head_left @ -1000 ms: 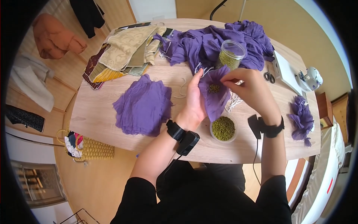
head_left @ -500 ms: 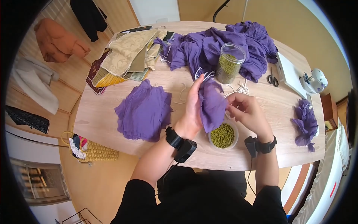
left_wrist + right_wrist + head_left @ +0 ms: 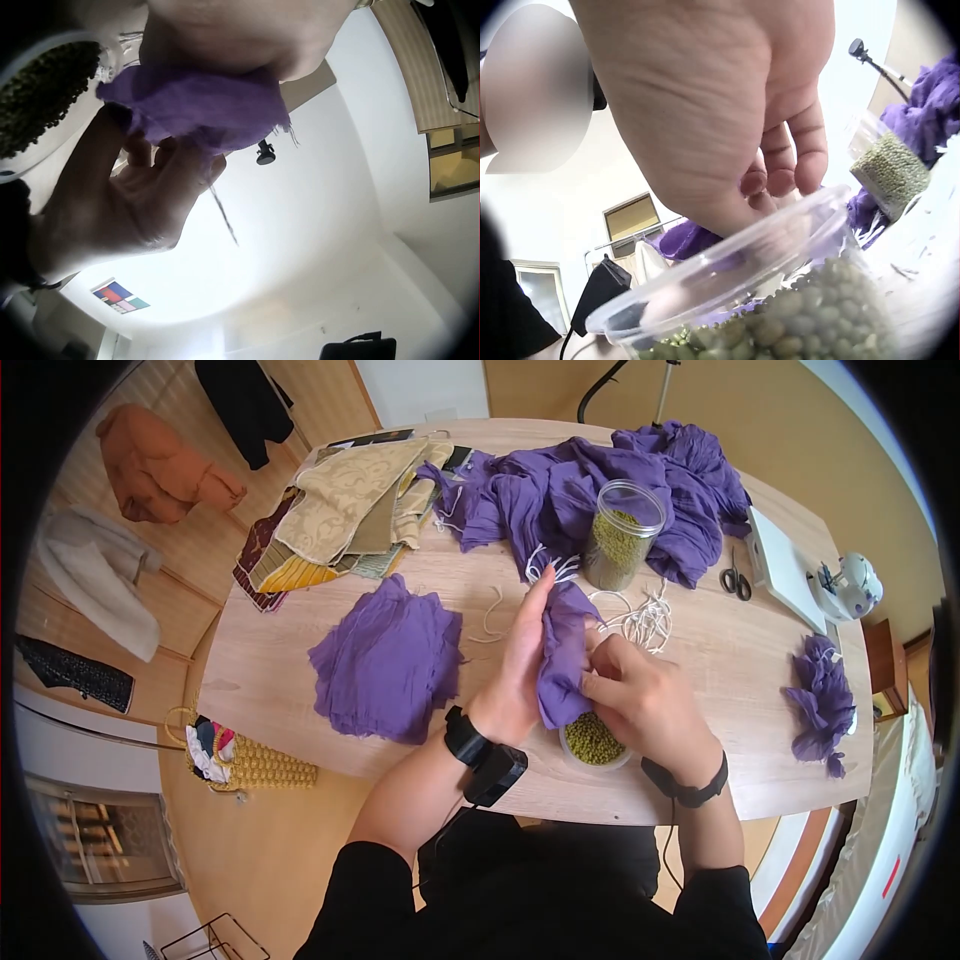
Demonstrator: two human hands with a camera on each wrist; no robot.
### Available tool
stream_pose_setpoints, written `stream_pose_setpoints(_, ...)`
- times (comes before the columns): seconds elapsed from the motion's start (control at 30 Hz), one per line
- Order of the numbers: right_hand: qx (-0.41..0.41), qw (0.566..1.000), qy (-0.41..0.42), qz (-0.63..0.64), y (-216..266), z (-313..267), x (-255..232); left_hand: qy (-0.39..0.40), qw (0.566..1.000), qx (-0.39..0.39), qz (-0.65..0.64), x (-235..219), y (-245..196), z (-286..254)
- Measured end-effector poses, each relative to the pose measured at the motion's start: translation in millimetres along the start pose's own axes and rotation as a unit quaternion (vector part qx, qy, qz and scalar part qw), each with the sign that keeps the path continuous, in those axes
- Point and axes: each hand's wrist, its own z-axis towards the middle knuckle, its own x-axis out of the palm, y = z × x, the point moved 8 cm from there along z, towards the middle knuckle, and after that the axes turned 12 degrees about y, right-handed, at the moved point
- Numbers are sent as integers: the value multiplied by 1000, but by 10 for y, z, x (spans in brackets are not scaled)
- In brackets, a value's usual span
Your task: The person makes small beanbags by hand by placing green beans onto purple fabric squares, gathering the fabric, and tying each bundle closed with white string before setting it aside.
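My left hand (image 3: 512, 680) holds a piece of purple cloth (image 3: 565, 665) against its palm, thumb pointing up along the cloth's edge, its other fingers hidden behind the cloth. From the other side, my right hand (image 3: 640, 695) pinches the edge between thumb and curled fingers. The cloth (image 3: 202, 109) is folded over, so its inside is hidden. Just below my hands sits a clear round tub (image 3: 600, 762) of green beans (image 3: 592, 738), partly covered by the right hand. In the right wrist view, that hand (image 3: 727, 112) hangs over the tub's rim (image 3: 727, 259).
A stack of purple cloth pieces (image 3: 388, 660) lies left. Behind are a clear jar (image 3: 622, 540) of green beans, white strings (image 3: 645, 622), a purple cloth heap (image 3: 690, 480) and patterned fabrics (image 3: 350, 490). Scissors (image 3: 736, 575), a small white machine (image 3: 850, 588) and a purple bundle (image 3: 822, 695) stand right.
The purple cloth lay spread with a few beans showing in its middle; now it is folded over them. My right hand has come down and in to the cloth's edge.
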Motion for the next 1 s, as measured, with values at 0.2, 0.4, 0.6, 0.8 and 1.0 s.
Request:
stream_pose_setpoints(0.2,-28,999,-8,-16,11,-35,-9,128,990,-42,-28,58,61,29)
stream_pose_setpoints(0.4,34,992,-84,83,-144,-106,-74,130,990,-37,39,135,178,60)
stream_pose_setpoints(0.6,94,954,-181,220,-352,-152,-159,144,976,3,162,220,128,8)
stream_pose_setpoints(0.8,118,941,-185,256,-460,-181,-156,280,932,40,226,327,166,-18)
stream_pose_setpoints(1.0,136,908,-172,358,-605,-230,-101,187,855,57,480,453,66,-69)
